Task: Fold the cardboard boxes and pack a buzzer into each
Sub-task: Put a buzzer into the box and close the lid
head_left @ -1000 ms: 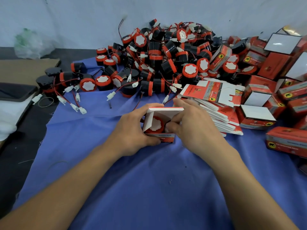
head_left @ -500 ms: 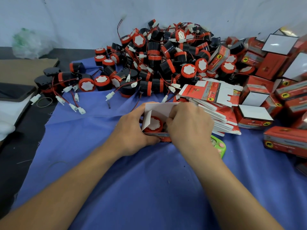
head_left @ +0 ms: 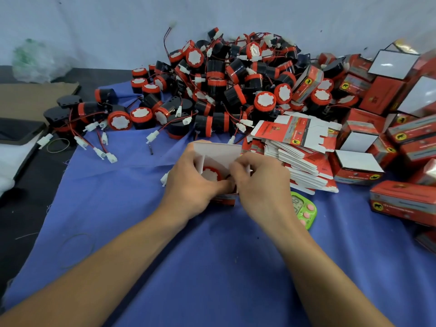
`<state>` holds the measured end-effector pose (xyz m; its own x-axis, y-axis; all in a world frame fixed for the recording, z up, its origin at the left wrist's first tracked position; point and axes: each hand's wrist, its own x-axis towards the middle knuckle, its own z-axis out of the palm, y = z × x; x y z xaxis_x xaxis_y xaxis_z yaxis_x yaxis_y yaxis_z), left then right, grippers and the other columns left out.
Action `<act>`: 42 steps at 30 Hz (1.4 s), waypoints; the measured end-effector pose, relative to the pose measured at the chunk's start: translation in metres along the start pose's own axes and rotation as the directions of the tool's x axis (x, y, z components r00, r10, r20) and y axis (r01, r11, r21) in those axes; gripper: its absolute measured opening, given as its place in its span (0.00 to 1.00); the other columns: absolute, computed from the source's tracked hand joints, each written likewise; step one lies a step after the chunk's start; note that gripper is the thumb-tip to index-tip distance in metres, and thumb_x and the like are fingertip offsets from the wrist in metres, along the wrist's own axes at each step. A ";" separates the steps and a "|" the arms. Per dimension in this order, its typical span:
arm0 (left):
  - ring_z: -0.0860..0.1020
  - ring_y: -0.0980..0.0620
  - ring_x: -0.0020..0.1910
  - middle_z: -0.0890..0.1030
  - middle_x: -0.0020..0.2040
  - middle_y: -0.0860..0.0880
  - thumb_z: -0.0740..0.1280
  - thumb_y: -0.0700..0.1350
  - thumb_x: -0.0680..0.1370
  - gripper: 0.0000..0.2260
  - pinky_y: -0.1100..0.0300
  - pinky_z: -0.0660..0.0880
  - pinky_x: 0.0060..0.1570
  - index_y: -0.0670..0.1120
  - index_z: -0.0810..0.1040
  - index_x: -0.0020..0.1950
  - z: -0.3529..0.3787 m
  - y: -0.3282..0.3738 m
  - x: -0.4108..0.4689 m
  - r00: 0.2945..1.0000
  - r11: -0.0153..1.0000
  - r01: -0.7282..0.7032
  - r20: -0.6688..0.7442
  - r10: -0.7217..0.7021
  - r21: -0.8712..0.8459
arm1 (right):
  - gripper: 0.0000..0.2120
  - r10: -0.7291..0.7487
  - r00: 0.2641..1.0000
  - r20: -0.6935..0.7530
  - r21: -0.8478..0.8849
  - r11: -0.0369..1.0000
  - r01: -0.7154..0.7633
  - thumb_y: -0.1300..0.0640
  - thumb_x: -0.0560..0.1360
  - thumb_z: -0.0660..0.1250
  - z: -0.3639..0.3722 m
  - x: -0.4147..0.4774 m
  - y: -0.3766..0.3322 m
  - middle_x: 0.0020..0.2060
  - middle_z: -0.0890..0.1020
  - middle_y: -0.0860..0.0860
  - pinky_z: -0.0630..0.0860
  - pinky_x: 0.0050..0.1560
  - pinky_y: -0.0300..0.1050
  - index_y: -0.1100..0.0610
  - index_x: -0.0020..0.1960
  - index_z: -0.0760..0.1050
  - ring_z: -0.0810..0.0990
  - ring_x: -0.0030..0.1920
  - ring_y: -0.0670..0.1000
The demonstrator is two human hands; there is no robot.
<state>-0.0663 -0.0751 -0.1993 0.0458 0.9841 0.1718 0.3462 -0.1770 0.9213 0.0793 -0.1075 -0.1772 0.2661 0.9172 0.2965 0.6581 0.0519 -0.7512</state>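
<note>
A small red and white cardboard box (head_left: pixel 218 153) lies on the blue cloth (head_left: pixel 212 267) with its lid flap up. Inside it sits a red and black buzzer (head_left: pixel 210 174), white face towards me. My left hand (head_left: pixel 191 187) grips the box's left side and front. My right hand (head_left: pixel 259 185) holds the right side, fingers curled at the box's opening. A white connector (head_left: pixel 164 179) pokes out left of my left hand. A stack of flat unfolded boxes (head_left: pixel 297 147) lies just right of my hands.
A big heap of buzzers (head_left: pixel 226 81) with red wires fills the back of the cloth. Packed boxes (head_left: pixel 405 201) pile up at the right. A green timer (head_left: pixel 303 210) lies by my right wrist. Brown cardboard (head_left: pixel 35 97) and a plastic bag (head_left: pixel 35 60) sit at the left.
The lid flap has swung up from nearly flat over the box to upright. My right hand's fingers have moved to the box's opening over the buzzer. The green timer has come into view.
</note>
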 end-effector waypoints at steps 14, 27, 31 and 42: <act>0.77 0.59 0.41 0.77 0.42 0.60 0.81 0.49 0.67 0.21 0.69 0.69 0.36 0.54 0.73 0.51 0.004 0.003 -0.003 0.962 0.986 0.094 -0.269 -0.053 0.141 | 0.10 0.051 0.899 0.436 0.487 0.827 -0.283 0.60 0.78 0.71 -0.001 0.003 0.010 0.48 0.84 0.44 0.73 0.41 0.42 0.50 0.57 0.76 0.79 0.41 0.45; 0.84 0.60 0.48 0.87 0.48 0.59 0.74 0.41 0.76 0.13 0.63 0.80 0.48 0.61 0.84 0.52 -0.001 -0.001 -0.004 0.994 0.950 0.084 -0.048 -0.103 -0.301 | 0.17 0.105 0.913 0.394 0.420 0.864 -0.280 0.68 0.75 0.67 0.008 0.012 0.006 0.42 0.84 0.46 0.67 0.35 0.34 0.49 0.55 0.83 0.75 0.31 0.39; 0.85 0.52 0.51 0.88 0.52 0.48 0.66 0.43 0.72 0.18 0.62 0.81 0.47 0.53 0.84 0.60 -0.010 0.003 -0.002 0.984 0.856 0.167 0.130 -0.118 -0.490 | 0.20 0.143 0.921 0.363 0.383 0.878 -0.287 0.69 0.74 0.68 0.010 0.014 0.008 0.45 0.86 0.43 0.69 0.36 0.35 0.47 0.56 0.83 0.76 0.34 0.38; 0.85 0.51 0.55 0.88 0.55 0.50 0.63 0.27 0.80 0.18 0.62 0.82 0.51 0.47 0.83 0.59 -0.036 -0.006 0.017 0.908 0.918 0.225 0.413 -0.075 -0.327 | 0.11 0.198 0.922 0.334 0.381 0.866 -0.323 0.66 0.77 0.68 0.010 0.013 0.005 0.47 0.87 0.53 0.81 0.57 0.62 0.52 0.52 0.84 0.85 0.52 0.57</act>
<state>-0.1010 -0.0579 -0.1899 0.4029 0.9135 -0.0571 0.0215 0.0529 0.9984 0.0789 -0.0915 -0.1824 0.1403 0.9875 -0.0718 0.2155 -0.1012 -0.9712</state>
